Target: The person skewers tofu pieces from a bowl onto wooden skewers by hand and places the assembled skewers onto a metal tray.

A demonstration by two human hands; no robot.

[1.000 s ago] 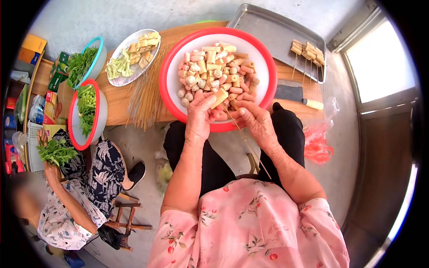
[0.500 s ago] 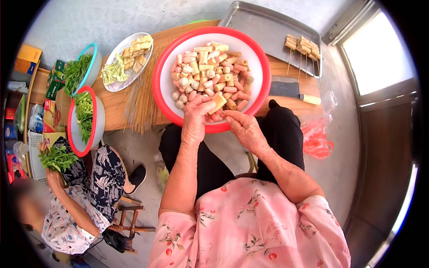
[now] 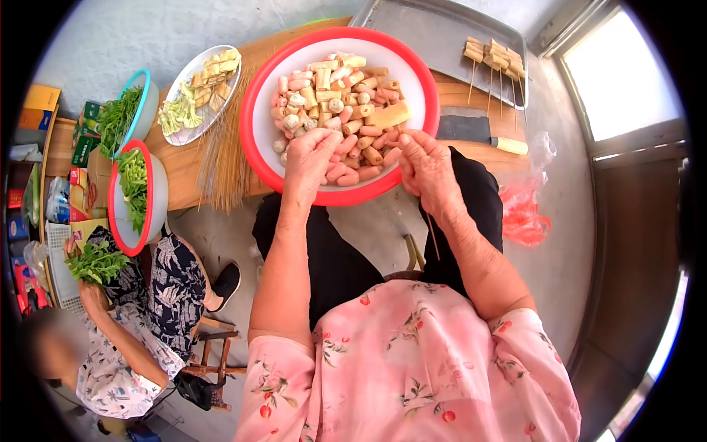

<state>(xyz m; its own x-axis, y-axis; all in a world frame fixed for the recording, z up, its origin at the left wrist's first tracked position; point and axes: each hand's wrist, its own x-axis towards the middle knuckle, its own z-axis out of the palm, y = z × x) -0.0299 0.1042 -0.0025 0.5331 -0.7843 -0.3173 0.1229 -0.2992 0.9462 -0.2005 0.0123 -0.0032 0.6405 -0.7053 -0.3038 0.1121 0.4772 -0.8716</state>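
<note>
A red-rimmed white basin [image 3: 431,110] holds many short pink and yellowish pieces [image 3: 324,96]. My left hand [image 3: 311,158] is over its front part, thumb and fingers pinched together; what they hold, if anything, is hidden. At the basin's front right, my right hand [image 3: 431,171] is closed around a thin wooden skewer [image 3: 434,239], whose lower end sticks out below the hand. A larger flat yellow piece [image 3: 389,115] shows just above the right hand's fingertips; whether the skewer passes through it is unclear.
Filled skewers [image 3: 495,57] rest on a metal tray [image 3: 412,37]. A knife [image 3: 508,145] lies right of the basin; loose skewers [image 3: 224,158], an oval plate [image 3: 184,136] and basins of greens [image 3: 151,191] are left. Another person [image 3: 125,339] holds greens at lower left.
My hands have moved apart, the left one leaving the yellow piece it held. That piece now shows farther up and right. The basin and table appear slightly higher and more left in view.
</note>
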